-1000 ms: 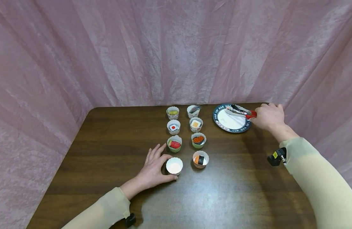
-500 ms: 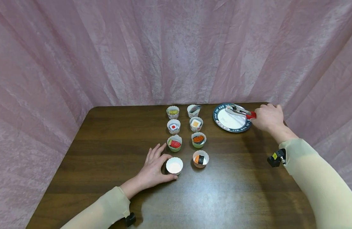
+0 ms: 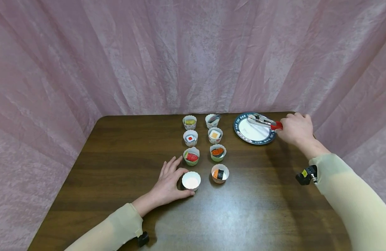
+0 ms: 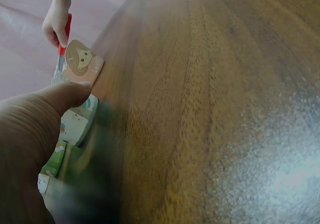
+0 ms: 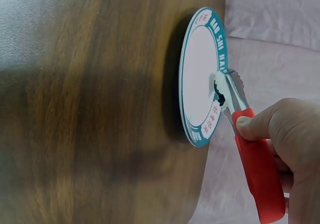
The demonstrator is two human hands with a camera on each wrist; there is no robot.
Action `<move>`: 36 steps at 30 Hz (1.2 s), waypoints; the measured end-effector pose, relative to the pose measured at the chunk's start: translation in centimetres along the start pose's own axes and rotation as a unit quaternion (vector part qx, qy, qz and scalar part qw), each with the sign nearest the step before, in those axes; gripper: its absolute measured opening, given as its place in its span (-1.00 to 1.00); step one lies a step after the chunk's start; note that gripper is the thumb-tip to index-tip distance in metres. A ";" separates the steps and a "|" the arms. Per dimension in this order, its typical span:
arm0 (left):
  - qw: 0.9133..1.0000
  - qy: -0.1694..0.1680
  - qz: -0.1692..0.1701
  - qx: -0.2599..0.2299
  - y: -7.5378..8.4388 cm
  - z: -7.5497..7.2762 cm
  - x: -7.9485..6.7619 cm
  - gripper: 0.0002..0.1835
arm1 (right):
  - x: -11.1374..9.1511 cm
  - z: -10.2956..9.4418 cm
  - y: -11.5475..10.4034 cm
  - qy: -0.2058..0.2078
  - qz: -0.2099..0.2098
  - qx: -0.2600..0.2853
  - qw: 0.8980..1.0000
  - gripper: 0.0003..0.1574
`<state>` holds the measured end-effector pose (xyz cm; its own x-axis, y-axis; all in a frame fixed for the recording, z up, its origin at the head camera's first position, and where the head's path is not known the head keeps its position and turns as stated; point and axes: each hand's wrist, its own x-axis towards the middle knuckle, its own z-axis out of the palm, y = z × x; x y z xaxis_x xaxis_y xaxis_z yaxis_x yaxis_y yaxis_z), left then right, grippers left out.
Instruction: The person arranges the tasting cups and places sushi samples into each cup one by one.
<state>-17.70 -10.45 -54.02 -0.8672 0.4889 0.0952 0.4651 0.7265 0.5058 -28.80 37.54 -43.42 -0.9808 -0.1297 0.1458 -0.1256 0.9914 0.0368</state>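
My left hand (image 3: 169, 184) rests on the table around a white paper baking cup (image 3: 191, 181), thumb and index finger at its sides. Nothing shows inside that cup; in the left wrist view the thumb lies against a cup's printed wall. With my right hand (image 3: 295, 129) I grip red-handled metal tongs (image 5: 257, 164), thumb on top of the handle. The tongs' tips are over the blue-rimmed white plate (image 3: 254, 137), close together around something small, black and white, mostly hidden by the metal.
Two columns of paper cups hold toy-like sushi: a red-topped piece (image 3: 192, 157), an orange roe piece (image 3: 217, 152), an orange piece with a black band (image 3: 219, 174), a yellow-topped piece (image 3: 215, 135) and others. A pink curtain (image 3: 193, 59) hangs behind the wooden table (image 3: 124, 157).
The tips of the tongs have drawn together over the plate, around the small dark and white thing. My left hand and the cup have stayed in place.
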 end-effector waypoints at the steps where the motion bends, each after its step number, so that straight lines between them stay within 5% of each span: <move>1: 1.000 -0.002 -0.001 0.000 0.0 0.0 0.0 -0.30 | -0.1 -0.1 0.0 0.004 -0.002 -0.001 1.000 -0.70; 21: 1.000 0.003 -0.002 0.003 -0.1 -0.3 0.5 -0.29 | -3.9 -3.0 -1.8 0.086 -0.084 0.011 0.993 -0.58; 36: 1.000 0.018 0.008 -0.001 0.1 -0.4 0.3 -0.32 | -6.0 -4.5 -5.3 0.150 -0.180 0.018 0.972 -0.65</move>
<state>-18.02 -10.42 -53.64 -0.8659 0.4819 0.1341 0.4781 0.7186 0.5051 -21.53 32.99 -40.01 -0.7851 -0.4632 0.4111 -0.4637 0.8797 0.1055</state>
